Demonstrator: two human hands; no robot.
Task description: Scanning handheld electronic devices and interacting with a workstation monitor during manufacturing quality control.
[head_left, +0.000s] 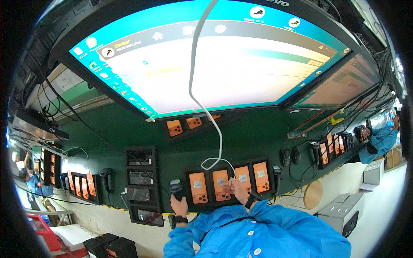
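Wrapping fingers of left hand (179,205) round black plastic handheld scanner (176,188), apparently pinching end of thin white cable (190,77) in fingers of right hand (237,189) above orange rectangular phones (198,191) in black tray (210,189) on green bench (172,150), risking dragging one by snagging slack.

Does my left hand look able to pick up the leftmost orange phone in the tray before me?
Probably not as is: your left hand holds a dark handheld scanner, though nothing seems to cover the leftmost orange phone.

A green workbench (258,137) stands above pale floor (112,220), near a round stool (313,194).
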